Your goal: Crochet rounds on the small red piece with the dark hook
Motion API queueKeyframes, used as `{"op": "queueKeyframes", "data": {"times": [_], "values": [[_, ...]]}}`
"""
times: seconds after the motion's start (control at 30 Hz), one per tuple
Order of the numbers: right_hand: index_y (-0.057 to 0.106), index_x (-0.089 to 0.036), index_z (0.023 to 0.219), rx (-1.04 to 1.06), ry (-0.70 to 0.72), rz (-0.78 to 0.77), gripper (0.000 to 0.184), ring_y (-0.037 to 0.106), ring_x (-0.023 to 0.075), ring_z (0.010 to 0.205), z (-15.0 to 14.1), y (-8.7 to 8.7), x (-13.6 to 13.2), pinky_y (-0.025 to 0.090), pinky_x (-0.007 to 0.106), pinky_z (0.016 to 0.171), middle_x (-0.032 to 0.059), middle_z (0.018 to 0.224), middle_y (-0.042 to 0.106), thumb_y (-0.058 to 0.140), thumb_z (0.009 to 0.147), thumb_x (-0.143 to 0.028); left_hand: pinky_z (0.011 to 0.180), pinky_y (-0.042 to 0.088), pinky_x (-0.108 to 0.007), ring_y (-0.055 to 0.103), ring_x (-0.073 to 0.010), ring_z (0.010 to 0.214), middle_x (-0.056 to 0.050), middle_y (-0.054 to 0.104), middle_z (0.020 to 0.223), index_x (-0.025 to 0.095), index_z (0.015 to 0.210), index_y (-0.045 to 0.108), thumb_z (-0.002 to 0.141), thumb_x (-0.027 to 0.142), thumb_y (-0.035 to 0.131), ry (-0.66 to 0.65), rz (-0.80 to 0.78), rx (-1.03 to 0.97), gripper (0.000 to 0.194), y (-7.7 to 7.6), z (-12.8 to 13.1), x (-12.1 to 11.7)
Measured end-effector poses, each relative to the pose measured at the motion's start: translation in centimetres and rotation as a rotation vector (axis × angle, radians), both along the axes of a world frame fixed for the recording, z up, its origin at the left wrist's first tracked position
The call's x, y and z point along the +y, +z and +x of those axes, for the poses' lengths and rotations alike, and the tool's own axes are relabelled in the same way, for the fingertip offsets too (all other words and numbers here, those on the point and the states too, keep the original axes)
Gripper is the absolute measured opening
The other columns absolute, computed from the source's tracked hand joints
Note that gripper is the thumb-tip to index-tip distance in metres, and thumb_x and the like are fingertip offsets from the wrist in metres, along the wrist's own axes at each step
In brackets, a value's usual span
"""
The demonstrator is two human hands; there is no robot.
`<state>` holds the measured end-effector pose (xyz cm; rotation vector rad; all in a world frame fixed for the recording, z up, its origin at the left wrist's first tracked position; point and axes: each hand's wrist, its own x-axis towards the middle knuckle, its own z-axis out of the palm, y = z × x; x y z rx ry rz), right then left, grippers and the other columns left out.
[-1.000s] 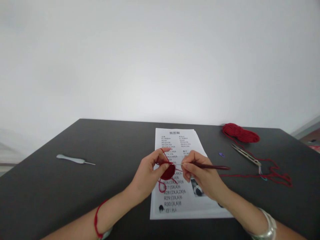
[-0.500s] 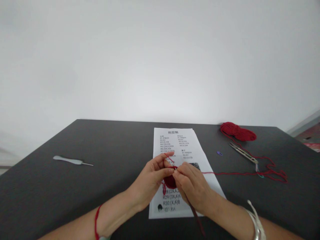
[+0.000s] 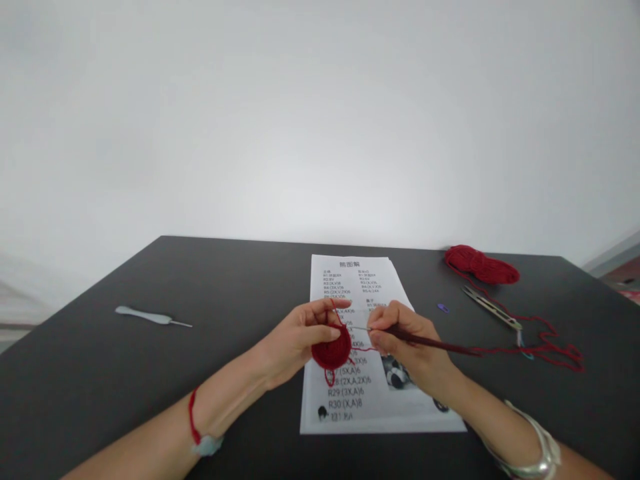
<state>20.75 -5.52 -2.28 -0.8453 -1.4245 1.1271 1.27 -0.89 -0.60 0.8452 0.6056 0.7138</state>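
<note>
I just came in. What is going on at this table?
A person is crocheting with bare hands. Their left hand holds a red crocheted disc, and their right hand holds a dark-handled crochet hook, its tip near the disc's edge. Red yarn runs across the table to a skein. The disc is held over a printed pattern sheet, and a second hook lies to the left.
</note>
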Motion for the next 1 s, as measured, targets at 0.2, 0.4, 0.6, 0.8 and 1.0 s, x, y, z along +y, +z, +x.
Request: {"op": "queueKeyframes", "data": {"times": [0.2,0.4,0.6,0.8,1.0], "values": [[0.058,-0.021,0.075,-0.036,0.06,-0.017,0.011,0.046,0.0102,0.06,0.5,0.6,0.0,0.037,0.023,0.053,-0.0006,0.076,0.058,0.068,0.08,-0.021,0.057,0.04,-0.018,0.054,-0.0064,0.061,0.001,0.059,0.072,0.012,0.1,0.068,0.062,0.005,0.072,-0.106,0.009,0.041,0.039,0.2,-0.5,0.3],[0.058,-0.019,0.071,-0.01,0.136,-0.056,0.015,0.046,0.0099,0.057,0.9,1.3,0.0,0.035,0.024,0.05,-0.0002,0.073,0.058,0.071,0.076,-0.022,0.055,0.037,-0.02,0.052,-0.0072,0.06,-0.001,0.06,0.074,0.013,0.1,0.069,0.064,0.008,0.07,-0.25,0.012,0.068,0.036,0.6,-1.1,0.7],[0.058,-0.018,0.07,0.221,0.329,-0.258,0.02,0.046,0.0073,0.047,0.7,1.5,0.6,0.031,0.021,0.043,-0.0024,0.064,0.058,0.076,0.07,-0.024,0.054,0.036,-0.021,0.053,-0.0088,0.06,-0.001,0.061,0.071,0.013,0.096,0.07,0.061,0.009,0.07,-0.35,0.068,0.137,0.036,1.2,-1.2,0.6],[0.051,-0.018,0.07,0.566,0.267,-0.471,0.021,0.046,0.0069,0.045,-1.5,0.6,0.6,0.035,0.018,0.042,-0.0042,0.055,0.057,0.07,0.077,-0.023,0.065,0.04,-0.026,0.053,-0.0114,0.065,0.003,0.057,0.069,0.017,0.101,0.064,0.07,0.012,0.068,0.111,0.411,0.234,0.032,0.4,0.3,-0.7],[0.051,-0.019,0.069,0.569,0.051,-0.409,0.023,0.051,0.0089,0.051,-2.8,0.1,0.1,0.043,0.021,0.047,-0.0036,0.059,0.059,0.072,0.075,-0.028,0.066,0.041,-0.028,0.053,-0.0112,0.063,0.004,0.055,0.068,0.017,0.103,0.061,0.07,0.016,0.069,0.176,0.279,0.173,0.034,-0.6,1.2,-1.5]]}}
